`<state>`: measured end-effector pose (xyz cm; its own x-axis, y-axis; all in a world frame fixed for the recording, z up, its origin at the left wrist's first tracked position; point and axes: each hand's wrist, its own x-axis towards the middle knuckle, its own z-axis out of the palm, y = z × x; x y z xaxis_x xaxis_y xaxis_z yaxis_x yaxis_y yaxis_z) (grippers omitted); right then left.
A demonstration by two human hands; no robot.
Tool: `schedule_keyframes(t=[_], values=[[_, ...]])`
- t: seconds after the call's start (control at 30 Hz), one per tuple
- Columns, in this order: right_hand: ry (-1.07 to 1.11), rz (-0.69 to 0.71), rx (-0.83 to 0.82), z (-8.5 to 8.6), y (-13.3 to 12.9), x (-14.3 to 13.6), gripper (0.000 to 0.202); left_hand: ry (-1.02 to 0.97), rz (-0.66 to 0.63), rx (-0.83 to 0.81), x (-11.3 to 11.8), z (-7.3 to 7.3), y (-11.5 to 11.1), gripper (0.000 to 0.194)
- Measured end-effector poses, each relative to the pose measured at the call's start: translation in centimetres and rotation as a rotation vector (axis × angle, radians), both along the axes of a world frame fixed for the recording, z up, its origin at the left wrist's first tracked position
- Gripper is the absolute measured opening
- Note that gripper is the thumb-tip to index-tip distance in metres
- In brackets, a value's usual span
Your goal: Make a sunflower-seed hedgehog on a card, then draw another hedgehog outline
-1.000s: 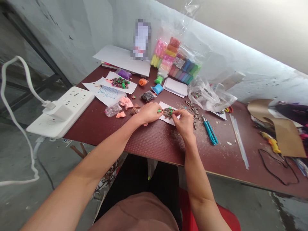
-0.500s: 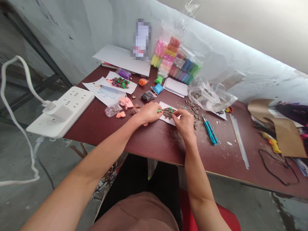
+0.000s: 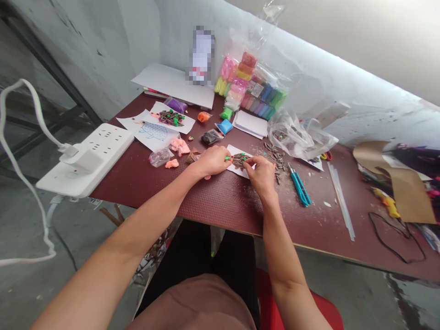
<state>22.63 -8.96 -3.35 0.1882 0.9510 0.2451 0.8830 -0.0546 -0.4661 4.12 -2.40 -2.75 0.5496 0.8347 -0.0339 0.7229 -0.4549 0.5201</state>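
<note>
Versus earlier, we see almost no change: left hand and right hand stay at the seed-studded figure on white paper. Right hand's grip is pinched narrow at its edge; left hand's fingertips are hidden, grip we can't tell. Clear bag holds coloured packs; crumpled bag seems to hold seeds. Upright patch is pixelated.
</note>
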Motion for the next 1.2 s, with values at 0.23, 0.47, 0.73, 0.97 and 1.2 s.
schedule_keyframes(t=[0.23,0.47,0.73,0.97,1.2], values=[[0.028,0.019,0.005,-0.03,0.10,0.25,0.014,0.003,-0.002,0.002,-0.05,0.03,0.03,0.030],[0.031,0.036,0.013,0.08,0.09,0.14,0.015,-0.006,-0.001,0.003,-0.05,0.03,0.02,0.030],[0.001,0.041,0.031,0.26,-0.06,-0.53,0.019,-0.011,-0.010,0.006,-0.06,-0.15,0.15,0.030],[-0.014,0.061,0.043,0.33,-0.09,-0.27,0.025,-0.021,-0.011,0.003,-0.09,-0.17,0.20,0.029],[0.018,0.060,0.053,0.43,-0.04,0.14,0.025,-0.044,-0.002,-0.011,-0.17,-0.03,0.09,0.028]])
